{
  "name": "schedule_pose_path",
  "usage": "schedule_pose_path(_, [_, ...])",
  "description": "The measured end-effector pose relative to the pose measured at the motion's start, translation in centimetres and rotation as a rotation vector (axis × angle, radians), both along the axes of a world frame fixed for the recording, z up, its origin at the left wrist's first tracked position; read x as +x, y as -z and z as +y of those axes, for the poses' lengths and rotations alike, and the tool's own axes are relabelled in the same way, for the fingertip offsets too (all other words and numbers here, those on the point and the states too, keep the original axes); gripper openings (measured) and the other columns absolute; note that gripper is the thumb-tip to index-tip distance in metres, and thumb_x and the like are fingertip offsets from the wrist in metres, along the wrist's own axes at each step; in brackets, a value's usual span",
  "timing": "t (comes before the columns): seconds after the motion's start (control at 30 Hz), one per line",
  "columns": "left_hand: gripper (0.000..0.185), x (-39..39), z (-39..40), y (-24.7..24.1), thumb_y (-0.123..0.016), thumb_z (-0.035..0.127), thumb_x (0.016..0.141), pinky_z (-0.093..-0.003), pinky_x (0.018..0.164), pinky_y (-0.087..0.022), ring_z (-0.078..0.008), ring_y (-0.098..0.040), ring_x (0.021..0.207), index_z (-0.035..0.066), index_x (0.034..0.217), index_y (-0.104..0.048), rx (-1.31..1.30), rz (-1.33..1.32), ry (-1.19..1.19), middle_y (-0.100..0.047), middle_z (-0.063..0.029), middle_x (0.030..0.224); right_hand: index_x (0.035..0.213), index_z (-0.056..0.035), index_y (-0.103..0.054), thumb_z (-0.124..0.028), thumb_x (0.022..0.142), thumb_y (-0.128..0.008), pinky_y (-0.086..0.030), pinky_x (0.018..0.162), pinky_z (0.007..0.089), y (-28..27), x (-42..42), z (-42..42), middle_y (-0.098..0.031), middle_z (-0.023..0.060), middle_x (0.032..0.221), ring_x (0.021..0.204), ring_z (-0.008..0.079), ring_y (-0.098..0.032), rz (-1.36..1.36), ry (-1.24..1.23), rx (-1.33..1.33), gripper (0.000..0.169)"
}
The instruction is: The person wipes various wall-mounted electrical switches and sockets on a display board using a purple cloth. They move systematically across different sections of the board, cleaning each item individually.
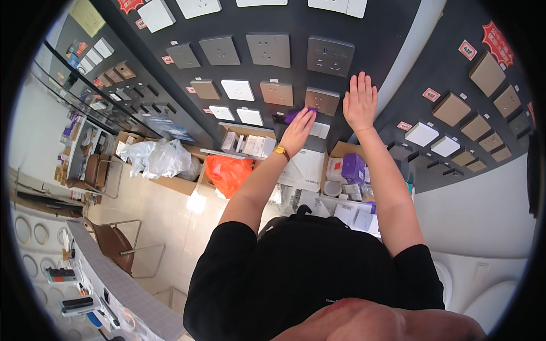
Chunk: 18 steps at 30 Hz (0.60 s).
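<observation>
My left hand (296,135), with a gold-coloured watch (280,150) at the wrist, presses a bunched purple cloth (294,116) against the dark grey display panel (239,76). The cloth lies at the lower left corner of a brown wall socket (323,101). Below that hand is a white switch plate (320,130), partly hidden by it. My right hand (361,102) rests flat on the panel, fingers extended and thumb apart, holding nothing. A large grey socket plate (330,56) is just above and left of it.
Below the panel stand a cardboard box of small cartons (249,143), an orange plastic bag (228,172) and a purple box (353,167). Clear plastic bags (168,160) lie farther left. A brown chair (113,245) stands by a grey counter (140,294). Another switch panel (452,76) is at right.
</observation>
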<state>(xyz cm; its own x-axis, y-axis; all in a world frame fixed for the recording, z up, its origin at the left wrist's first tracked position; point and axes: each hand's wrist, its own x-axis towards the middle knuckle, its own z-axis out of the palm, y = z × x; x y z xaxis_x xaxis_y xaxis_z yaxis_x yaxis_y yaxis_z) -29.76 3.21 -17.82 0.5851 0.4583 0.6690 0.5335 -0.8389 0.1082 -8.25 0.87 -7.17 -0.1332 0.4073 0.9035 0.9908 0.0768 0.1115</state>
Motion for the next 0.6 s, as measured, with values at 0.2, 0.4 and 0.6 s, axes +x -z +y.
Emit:
schedule_pose_path(0.2, [0.052,-0.1,-1.4,2.8,-0.05,0.001,0.082,-0.0363,0.108,-0.039,-0.0286,-0.041,0.132,0.0,0.134,-0.048,-0.032,0.136,0.097,-0.046,-0.0124,0.135,0.141,-0.0061,-0.044,-0.015,0.086,-0.059,-0.032,0.11,0.0467,3.5,-0.3,-2.9,-0.039,0.0107,0.15,0.138,0.0269,-0.036,-0.007,-0.09,-0.23,0.058])
schedule_pose_path(0.4, [0.044,0.6,1.0,4.6,-0.054,0.007,0.082,-0.0321,0.105,-0.043,-0.0228,-0.048,0.125,0.002,0.126,-0.054,0.165,0.329,0.317,-0.053,-0.0084,0.127,0.139,-0.0083,-0.048,-0.022,0.089,-0.058,-0.031,0.111,0.0434,7.2,0.7,-3.0,-0.041,0.0079,0.149,0.137,0.024,-0.037,-0.078,-0.028,-0.304,0.054])
schedule_pose_path(0.6, [0.039,-2.2,2.8,5.5,-0.058,0.009,0.083,-0.0316,0.105,-0.042,-0.0212,-0.051,0.122,0.001,0.121,-0.058,0.094,0.39,0.305,-0.054,-0.0065,0.124,0.138,-0.0101,-0.05,-0.025,0.089,-0.059,-0.03,0.11,0.043,8.5,0.9,-2.0,-0.044,0.0074,0.147,0.136,0.0242,-0.039,-0.115,0.02,-0.29,0.052])
